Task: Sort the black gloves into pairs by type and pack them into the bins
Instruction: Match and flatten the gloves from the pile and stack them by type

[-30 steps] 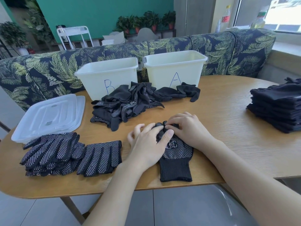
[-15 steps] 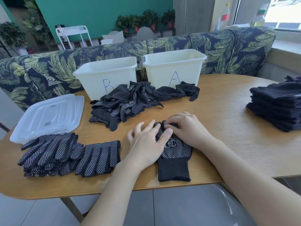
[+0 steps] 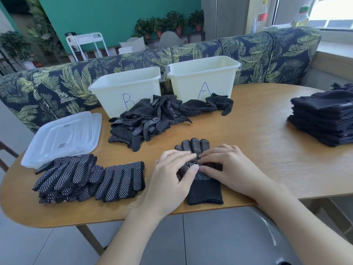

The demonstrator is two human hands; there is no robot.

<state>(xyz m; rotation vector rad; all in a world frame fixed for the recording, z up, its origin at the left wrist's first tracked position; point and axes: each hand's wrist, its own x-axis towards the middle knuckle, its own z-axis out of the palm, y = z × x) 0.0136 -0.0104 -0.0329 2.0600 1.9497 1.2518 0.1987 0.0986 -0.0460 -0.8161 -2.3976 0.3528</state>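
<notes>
At the table's [image 3: 267, 150] far edge stand bin B [image 3: 126, 92] and, to its right, bin A [image 3: 204, 77]. Just before them lies a loose heap of gloves [image 3: 152, 121]. The lids [image 3: 63, 136] rest at the left edge, with a dotted-glove stack [image 3: 66, 176] and a dotted pair [image 3: 122, 180] before them near the front edge. One glove [image 3: 200, 169] lies mid-front under both hands. A folded stack [image 3: 324, 119] sits at the right edge.
</notes>
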